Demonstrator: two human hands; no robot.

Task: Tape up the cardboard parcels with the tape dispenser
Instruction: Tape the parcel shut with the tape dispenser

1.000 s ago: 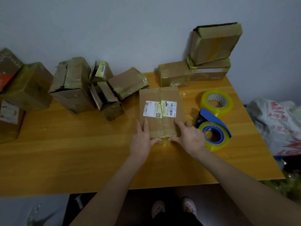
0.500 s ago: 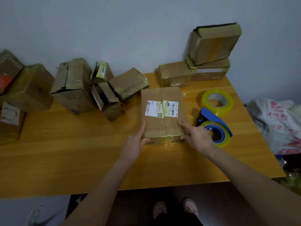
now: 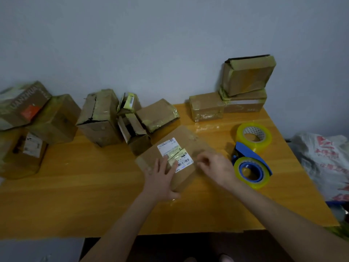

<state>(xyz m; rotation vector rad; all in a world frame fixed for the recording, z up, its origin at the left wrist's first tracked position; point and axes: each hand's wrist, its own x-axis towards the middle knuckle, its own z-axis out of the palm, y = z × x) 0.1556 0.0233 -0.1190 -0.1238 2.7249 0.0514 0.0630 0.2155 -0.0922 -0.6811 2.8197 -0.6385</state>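
Pressing the parcel point(image 3: 190, 140) with straight left hand point(image 3: 160, 178) fingers; right hand point(image 3: 215, 167) fingers curled, grasp unclear.

Ahead of you a plain pale blue-grey wall point(image 3: 151, 44) fills the upper half of the view, evenly lit by soft, dim light. Against it stands a rectangular orange-yellow wooden table point(image 3: 75, 195), its near edge running across the lower part of your view. Below that edge on your left lies a strip of pale grey floor point(image 3: 37, 250); under the table it is dark. Beyond the table's right end sits a crumpled white plastic bag point(image 3: 324, 157) printed in red.
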